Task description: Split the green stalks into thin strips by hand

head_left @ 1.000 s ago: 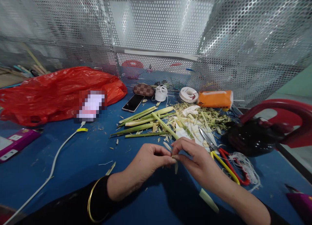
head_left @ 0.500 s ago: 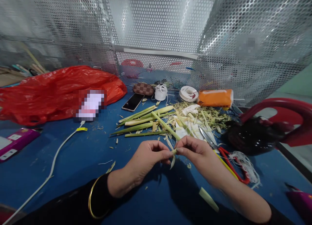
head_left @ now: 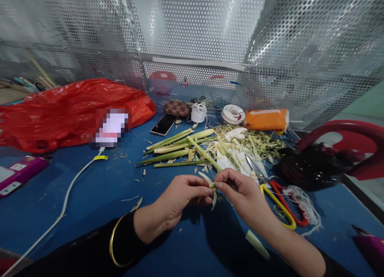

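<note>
Low over the blue table, my left hand [head_left: 180,195] pinches a small piece of pale green plant stalk [head_left: 212,185] between thumb and fingers. My right hand [head_left: 240,193] pinches the same piece from the other side, fingertips close to those of the left. Pale leaf strips curl out above and below the pinch. Just beyond my hands, several long green stalks [head_left: 177,153] lie side by side. To their right is a heap of shredded plant scraps [head_left: 258,143] over white paper. Scissors [head_left: 277,203] with red and yellow handles rest right of my right hand.
A tangle of white thread [head_left: 304,207] lies by a dark pot with a red handle [head_left: 318,165]. Behind are an orange packet [head_left: 266,120], a ribbon spool [head_left: 233,114] and a dark phone [head_left: 164,124]. A red plastic bag [head_left: 75,109], a lit phone [head_left: 111,128] and its white cable [head_left: 67,197] occupy the left.
Both hands stay together at the stalk piece, with small finger shifts. The pale strip now sticks out further to the left. My right forearm has moved slightly left, uncovering more of the yellow scissor handle.
</note>
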A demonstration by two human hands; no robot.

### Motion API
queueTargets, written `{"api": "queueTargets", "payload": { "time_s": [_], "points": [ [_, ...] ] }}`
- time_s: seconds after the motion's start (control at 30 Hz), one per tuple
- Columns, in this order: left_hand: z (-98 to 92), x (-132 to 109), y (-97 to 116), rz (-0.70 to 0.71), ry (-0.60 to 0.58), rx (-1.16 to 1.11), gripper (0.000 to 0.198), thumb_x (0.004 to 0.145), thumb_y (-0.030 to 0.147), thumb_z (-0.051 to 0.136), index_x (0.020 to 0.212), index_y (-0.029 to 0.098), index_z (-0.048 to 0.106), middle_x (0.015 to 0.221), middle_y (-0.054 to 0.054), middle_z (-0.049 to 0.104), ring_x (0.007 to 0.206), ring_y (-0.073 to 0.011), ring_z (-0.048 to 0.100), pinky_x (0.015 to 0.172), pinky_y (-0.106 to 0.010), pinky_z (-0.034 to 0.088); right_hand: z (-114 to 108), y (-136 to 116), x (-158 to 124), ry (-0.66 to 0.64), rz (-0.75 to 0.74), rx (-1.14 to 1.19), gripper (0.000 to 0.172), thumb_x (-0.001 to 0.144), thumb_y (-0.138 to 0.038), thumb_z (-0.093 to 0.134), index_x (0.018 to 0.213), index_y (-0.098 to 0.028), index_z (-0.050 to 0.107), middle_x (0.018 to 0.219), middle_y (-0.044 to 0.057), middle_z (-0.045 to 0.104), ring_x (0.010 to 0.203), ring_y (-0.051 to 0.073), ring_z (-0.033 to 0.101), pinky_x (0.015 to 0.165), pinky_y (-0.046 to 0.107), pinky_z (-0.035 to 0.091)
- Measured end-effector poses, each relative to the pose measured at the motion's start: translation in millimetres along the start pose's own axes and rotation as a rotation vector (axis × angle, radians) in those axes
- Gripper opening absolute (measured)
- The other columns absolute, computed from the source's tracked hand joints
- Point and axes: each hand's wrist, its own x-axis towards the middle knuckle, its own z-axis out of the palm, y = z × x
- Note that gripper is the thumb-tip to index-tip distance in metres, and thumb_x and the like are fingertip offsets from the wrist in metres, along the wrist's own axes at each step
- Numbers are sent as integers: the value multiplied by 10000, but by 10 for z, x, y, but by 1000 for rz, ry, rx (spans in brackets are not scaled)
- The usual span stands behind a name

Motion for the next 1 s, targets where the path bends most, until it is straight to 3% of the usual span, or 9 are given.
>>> {"api": "queueTargets", "payload": {
  "time_s": [0.3, 0.4, 0.5, 0.57, 0.67, 0.77, 0.9, 1.0],
  "points": [
    [18, -6, -22, 65, 24, 53, 212, 633, 286, 789, 645, 104, 682, 634, -22, 644, 544, -91, 589, 600, -219, 457, 28, 21, -14, 5, -54, -61, 115, 857, -247, 526, 765, -203, 578, 719, 15, 609, 695, 169, 567, 645, 291, 445],
    [22, -4, -9, 83, 48, 53, 195, 639, 279, 775, 630, 110, 677, 612, -13, 634, 527, -86, 571, 569, -208, 445, -63, 4, -7, -11, -297, -159, 86, 874, -173, 512, 873, -208, 591, 909, 55, 629, 873, 195, 586, 764, 321, 459],
    [17, 1, 11, 100, 65, 27, 159, 617, 243, 773, 631, 113, 682, 590, -3, 622, 523, -84, 555, 560, -203, 439, -171, -54, 7, -121, -588, -374, 169, 855, -106, 539, 964, -219, 600, 1133, 88, 582, 1074, 236, 525, 881, 390, 410],
    [13, 5, 15, 101, 60, 25, 163, 607, 244, 776, 627, 110, 686, 578, -5, 619, 515, -83, 545, 551, -200, 431, -197, -90, 15, -153, -707, -510, 156, 848, -89, 555, 922, -215, 612, 1106, 84, 596, 1033, 241, 534, 860, 408, 394],
    [9, 11, 6, 109, 35, 51, 165, 621, 259, 761, 617, 111, 687, 567, -4, 612, 503, -81, 529, 530, -196, 411, -152, -93, 18, -88, -798, -560, 157, 877, -82, 525, 820, -202, 608, 925, 53, 634, 854, 200, 562, 777, 379, 390],
    [7, 9, -2, 161, 10, 132, 119, 637, 220, 730, 601, 117, 685, 562, 3, 602, 515, -80, 523, 545, -196, 407, -76, -50, 5, -40, -725, -445, 124, 880, -103, 545, 818, -200, 592, 850, 33, 626, 799, 177, 560, 741, 345, 393],
    [0, -2, 7, 206, -33, 287, 128, 668, 221, 696, 583, 126, 679, 540, 1, 603, 514, -95, 541, 562, -214, 408, -18, -31, -24, -24, -438, -150, 121, 854, -132, 574, 758, -196, 537, 799, 17, 571, 766, 157, 548, 695, 289, 424],
    [-3, -9, 22, 219, -46, 334, 166, 685, 240, 688, 556, 138, 661, 540, -5, 610, 520, -97, 545, 567, -213, 394, -2, -56, -37, -24, -255, -60, 164, 833, -153, 575, 690, -200, 510, 713, -7, 530, 684, 144, 517, 641, 272, 418]
  ]
}}
